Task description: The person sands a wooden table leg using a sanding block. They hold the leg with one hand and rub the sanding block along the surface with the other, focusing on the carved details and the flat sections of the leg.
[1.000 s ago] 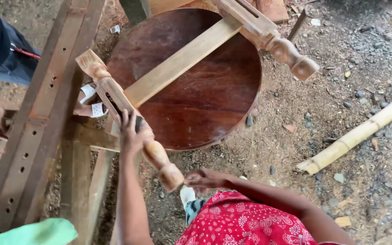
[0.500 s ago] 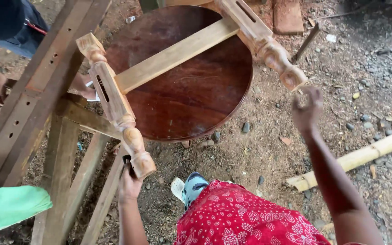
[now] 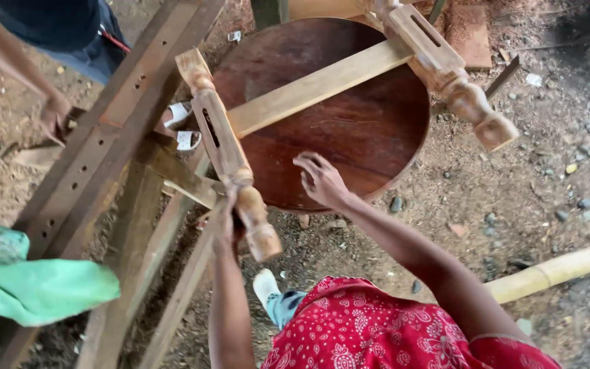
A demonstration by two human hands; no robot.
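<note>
An upturned round table with a dark brown top (image 3: 356, 137) lies on the dirt, a pale crossbar (image 3: 315, 85) joining two turned wooden legs. My left hand (image 3: 225, 227) grips the near leg (image 3: 223, 147) just above its bulbous end. With its fingers spread, my right hand (image 3: 319, 179) hovers over the near rim of the top and holds nothing. The far leg (image 3: 445, 68) points up to the right, untouched.
A heavy wooden frame (image 3: 117, 130) with drilled holes runs along the left. Another person's hand (image 3: 56, 116) rests beside it. A green cloth (image 3: 35, 287) lies at lower left and a bamboo pole (image 3: 554, 270) at right. My sandalled foot (image 3: 271, 290) stands below the table.
My right hand swung from beside the far leg back to the near rim of the top. My left hand slid down the near leg and stays gripped near its end.
</note>
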